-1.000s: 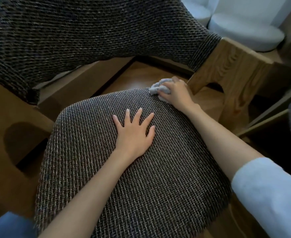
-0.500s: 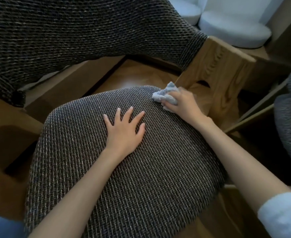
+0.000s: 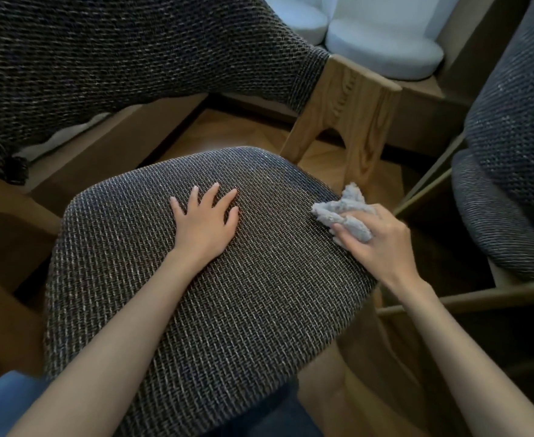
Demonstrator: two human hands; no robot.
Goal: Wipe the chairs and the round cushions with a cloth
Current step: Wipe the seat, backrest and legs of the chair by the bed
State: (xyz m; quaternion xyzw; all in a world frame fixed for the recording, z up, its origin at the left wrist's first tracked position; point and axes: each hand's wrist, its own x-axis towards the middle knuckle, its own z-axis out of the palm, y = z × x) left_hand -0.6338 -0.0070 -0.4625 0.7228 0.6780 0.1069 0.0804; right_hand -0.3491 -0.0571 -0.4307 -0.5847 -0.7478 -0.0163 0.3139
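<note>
Your left hand [image 3: 204, 225] lies flat, fingers spread, on the woven chair seat [image 3: 227, 310]. Your right hand [image 3: 382, 247] clutches a crumpled grey cloth [image 3: 344, 212] at the seat's right edge, seemingly touching it.

Wood floor [image 3: 234, 132]; blue trouser leg [image 3: 2, 402] at lower left

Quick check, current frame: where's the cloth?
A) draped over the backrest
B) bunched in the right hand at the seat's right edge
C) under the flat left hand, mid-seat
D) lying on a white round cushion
B: the right hand grips the bunched cloth against the right edge of the seat cushion, while the left hand lies flat and bare mid-seat.
</note>
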